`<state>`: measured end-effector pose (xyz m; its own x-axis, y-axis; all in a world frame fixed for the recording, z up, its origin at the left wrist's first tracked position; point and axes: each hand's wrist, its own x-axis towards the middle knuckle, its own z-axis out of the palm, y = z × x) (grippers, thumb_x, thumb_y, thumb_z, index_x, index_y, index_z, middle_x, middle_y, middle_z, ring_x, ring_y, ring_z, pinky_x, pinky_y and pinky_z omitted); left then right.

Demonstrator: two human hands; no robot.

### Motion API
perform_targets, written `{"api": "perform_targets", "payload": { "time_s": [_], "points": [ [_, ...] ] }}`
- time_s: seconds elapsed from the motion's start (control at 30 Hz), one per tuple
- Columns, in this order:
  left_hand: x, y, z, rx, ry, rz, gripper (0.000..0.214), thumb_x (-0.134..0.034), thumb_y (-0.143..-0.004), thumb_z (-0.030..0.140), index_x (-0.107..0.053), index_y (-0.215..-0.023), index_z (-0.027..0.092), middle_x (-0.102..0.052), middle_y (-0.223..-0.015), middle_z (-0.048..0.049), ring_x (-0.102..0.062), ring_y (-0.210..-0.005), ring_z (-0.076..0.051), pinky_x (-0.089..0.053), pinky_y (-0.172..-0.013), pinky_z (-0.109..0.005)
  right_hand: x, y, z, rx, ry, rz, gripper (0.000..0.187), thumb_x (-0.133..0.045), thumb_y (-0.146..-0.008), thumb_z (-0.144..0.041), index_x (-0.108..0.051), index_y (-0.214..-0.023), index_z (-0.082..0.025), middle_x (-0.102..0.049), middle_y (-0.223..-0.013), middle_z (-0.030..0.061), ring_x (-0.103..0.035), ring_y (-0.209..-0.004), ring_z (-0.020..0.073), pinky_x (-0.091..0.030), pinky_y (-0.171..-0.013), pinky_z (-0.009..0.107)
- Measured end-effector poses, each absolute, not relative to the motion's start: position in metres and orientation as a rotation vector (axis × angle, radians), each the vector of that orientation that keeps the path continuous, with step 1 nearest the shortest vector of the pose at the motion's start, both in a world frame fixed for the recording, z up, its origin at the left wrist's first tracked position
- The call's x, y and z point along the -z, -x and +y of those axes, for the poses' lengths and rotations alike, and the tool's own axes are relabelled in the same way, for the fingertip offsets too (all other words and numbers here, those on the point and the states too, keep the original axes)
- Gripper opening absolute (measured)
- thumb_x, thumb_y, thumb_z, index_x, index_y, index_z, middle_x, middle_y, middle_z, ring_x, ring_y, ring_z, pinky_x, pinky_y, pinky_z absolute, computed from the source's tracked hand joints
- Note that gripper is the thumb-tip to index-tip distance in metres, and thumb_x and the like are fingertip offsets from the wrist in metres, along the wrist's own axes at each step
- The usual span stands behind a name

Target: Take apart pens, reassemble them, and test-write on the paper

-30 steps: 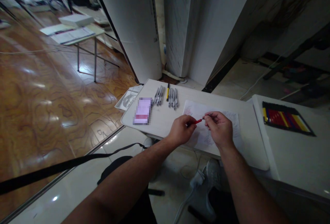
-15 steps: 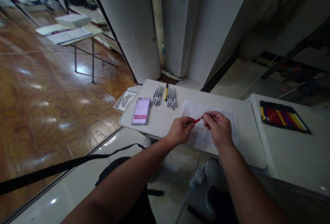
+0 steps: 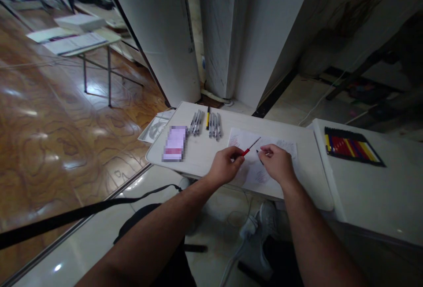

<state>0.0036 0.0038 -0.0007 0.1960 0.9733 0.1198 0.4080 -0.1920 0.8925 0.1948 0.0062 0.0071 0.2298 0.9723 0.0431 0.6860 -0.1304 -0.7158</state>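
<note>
My left hand point(image 3: 226, 163) pinches a red pen point(image 3: 246, 152) over the paper. A thin, dark refill point(image 3: 255, 142) sticks out of the pen's far end, pointing up and right. My right hand point(image 3: 277, 162) is closed just right of the refill, apart from it. Between its fingers is a small slim piece with a dark tip point(image 3: 258, 152); its exact kind is unclear. Under both hands lies a white sheet of paper point(image 3: 244, 136) with rows of red and dark scribbles.
Several clear pens point(image 3: 214, 125) and a yellow-and-black pen point(image 3: 208, 119) lie at the back of the white table point(image 3: 185, 166). A blurred-out phone point(image 3: 175, 143) lies left. A pack of coloured pens point(image 3: 352, 146) rests on the right-hand surface. A power strip point(image 3: 248, 226) is below.
My hands have moved apart. The right hand has come away from the pen's end with a small dark-tipped piece, and the refill now shows bare. The view has shifted slightly.
</note>
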Motion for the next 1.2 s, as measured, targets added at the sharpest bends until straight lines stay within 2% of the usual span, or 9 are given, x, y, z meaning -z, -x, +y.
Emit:
{"api": "perform_targets", "payload": {
  "time_s": [0.2, 0.6, 0.8, 1.0, 1.2],
  "points": [
    [0.003, -0.004, 0.005, -0.965, -1.741, 1.294, 0.009, -0.063, -0.08, 0.021, -0.068, -0.087, 0.018, -0.071, -0.081, -0.0014, -0.063, -0.073, -0.014, -0.048, -0.069, -0.025, -0.002, -0.189, 0.003, -0.372, 2.12, -1.827, 0.024, -0.067, -0.076, -0.027, -0.069, -0.098, -0.02, -0.073, -0.093, 0.0062, -0.067, -0.085, 0.0209, -0.047, -0.073, 0.03],
    [0.0, -0.003, 0.004, -0.981, -1.758, 1.301, 0.009, -0.063, -0.08, 0.018, -0.066, -0.087, 0.018, -0.07, -0.079, -0.0009, -0.064, -0.074, -0.014, -0.05, -0.07, -0.026, 0.005, -0.192, 0.006, -0.37, 2.178, -1.925, 0.025, -0.058, -0.079, -0.02, -0.069, -0.101, -0.018, -0.073, -0.095, 0.0102, -0.068, -0.088, 0.0235, -0.048, -0.076, 0.032],
    [0.003, -0.003, 0.005, -0.975, -1.786, 1.32, 0.013, -0.061, -0.081, 0.019, -0.067, -0.092, 0.019, -0.072, -0.086, -0.0021, -0.066, -0.077, -0.015, -0.051, -0.073, -0.027, 0.001, -0.189, 0.009, -0.525, 1.894, -1.611, 0.023, -0.059, -0.075, -0.021, -0.069, -0.096, -0.018, -0.072, -0.083, 0.0062, -0.067, -0.076, 0.0197, -0.051, -0.072, 0.031],
    [0.001, -0.003, 0.004, -0.979, -1.792, 1.296, 0.014, -0.06, -0.081, 0.018, -0.068, -0.093, 0.019, -0.073, -0.088, -0.002, -0.066, -0.078, -0.014, -0.052, -0.075, -0.027, -0.015, -0.18, 0.009, -0.95, 1.365, -1.103, 0.023, -0.067, -0.072, -0.031, -0.064, -0.09, -0.016, -0.068, -0.077, 0.0025, -0.057, -0.054, 0.0115, -0.045, -0.048, 0.024],
    [-0.001, -0.004, 0.005, -0.962, -1.804, 1.261, 0.014, -0.06, -0.081, 0.018, -0.068, -0.092, 0.019, -0.073, -0.086, -0.0011, -0.066, -0.077, -0.014, -0.052, -0.075, -0.026, -0.021, -0.171, 0.006, -1.053, 1.213, -1.055, 0.019, -0.069, -0.072, -0.029, -0.064, -0.085, -0.016, -0.067, -0.079, 0.0022, -0.056, -0.057, 0.0099, -0.045, -0.048, 0.021]
  ]
}}
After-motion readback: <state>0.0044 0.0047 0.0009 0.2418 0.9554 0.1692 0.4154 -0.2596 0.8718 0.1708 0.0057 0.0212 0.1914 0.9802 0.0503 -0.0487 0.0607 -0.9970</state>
